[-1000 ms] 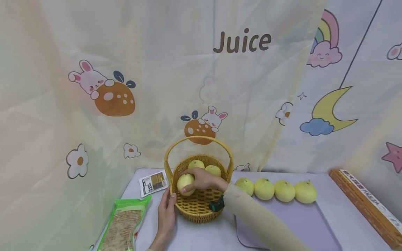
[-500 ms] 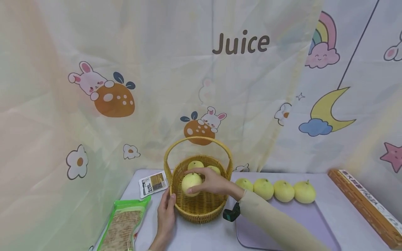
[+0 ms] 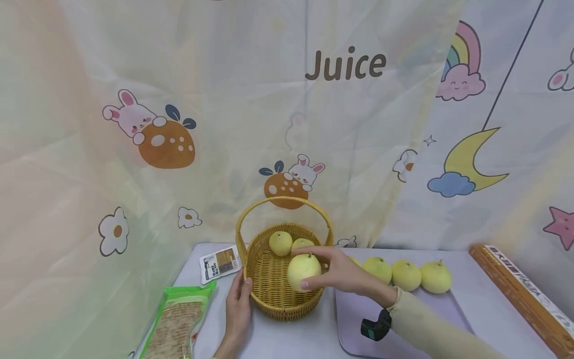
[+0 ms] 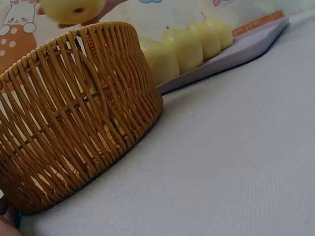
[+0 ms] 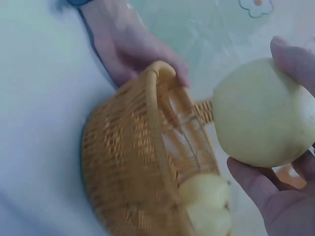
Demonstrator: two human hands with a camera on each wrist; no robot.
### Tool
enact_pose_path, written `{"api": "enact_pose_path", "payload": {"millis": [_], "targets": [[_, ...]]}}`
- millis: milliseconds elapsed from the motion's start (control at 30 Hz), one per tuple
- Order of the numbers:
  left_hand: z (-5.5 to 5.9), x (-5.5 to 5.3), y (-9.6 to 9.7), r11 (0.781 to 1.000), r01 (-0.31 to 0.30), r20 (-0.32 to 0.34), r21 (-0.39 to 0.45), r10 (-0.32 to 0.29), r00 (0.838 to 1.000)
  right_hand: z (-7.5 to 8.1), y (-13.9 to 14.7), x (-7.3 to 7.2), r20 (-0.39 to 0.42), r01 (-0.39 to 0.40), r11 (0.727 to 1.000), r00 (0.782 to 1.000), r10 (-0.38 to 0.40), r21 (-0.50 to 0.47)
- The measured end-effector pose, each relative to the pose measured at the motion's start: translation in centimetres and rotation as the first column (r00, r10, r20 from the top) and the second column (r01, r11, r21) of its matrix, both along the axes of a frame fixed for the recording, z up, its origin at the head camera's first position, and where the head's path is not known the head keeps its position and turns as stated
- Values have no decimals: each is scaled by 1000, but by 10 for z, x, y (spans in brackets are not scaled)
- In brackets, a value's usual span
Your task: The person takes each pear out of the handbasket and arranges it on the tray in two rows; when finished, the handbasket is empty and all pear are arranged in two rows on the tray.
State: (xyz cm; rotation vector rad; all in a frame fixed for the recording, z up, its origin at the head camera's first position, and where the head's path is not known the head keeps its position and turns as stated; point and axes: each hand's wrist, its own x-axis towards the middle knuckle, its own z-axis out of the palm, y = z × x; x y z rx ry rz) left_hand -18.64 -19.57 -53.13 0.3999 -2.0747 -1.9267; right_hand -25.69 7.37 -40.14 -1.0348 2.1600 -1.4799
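In the head view, my right hand (image 3: 338, 269) grips a pale yellow pear (image 3: 303, 272) between thumb and fingers. The pear is above the right side of the wicker basket (image 3: 284, 313). Up close in the right wrist view, this pear (image 5: 263, 113) sits in the curled fingers, apart from the basket (image 5: 123, 157). My left hand (image 3: 237, 306) holds the basket's left side, its thumb at the rim. Inside the basket, two pears (image 3: 280, 243) lie at the back, one partly covered by my right hand.
A lilac tray (image 3: 417, 324) stands to the right, several pears (image 3: 406, 274) lined along its back edge. Left of the basket lie a small white packet (image 3: 219, 264) and a green-edged food bag (image 3: 177, 321). A long brown box (image 3: 522, 294) lies far right.
My right hand has moved right with the pear, from the basket's left interior to above its right side. The left hand has stayed at the basket.
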Motion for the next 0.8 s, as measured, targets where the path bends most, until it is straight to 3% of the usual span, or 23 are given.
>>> {"api": "enact_pose_path", "payload": {"millis": [267, 467, 633, 800], "targets": [[0, 2, 2, 1000, -1, -23, -16, 1, 1000, 5, 64, 1, 0, 97, 995, 995, -97, 14], [0, 2, 0, 1000, 8, -30, 4, -8, 1000, 2, 100, 1, -24, 214, 974, 977, -213, 74], [1, 1, 1, 1000, 18, -11, -1, -18, 1000, -8, 120, 4, -21, 254, 961, 967, -253, 113], [2, 2, 0, 1000, 19, 5, -9, -19, 1000, -23, 128, 8, -71, 320, 932, 947, -313, 168]]}}
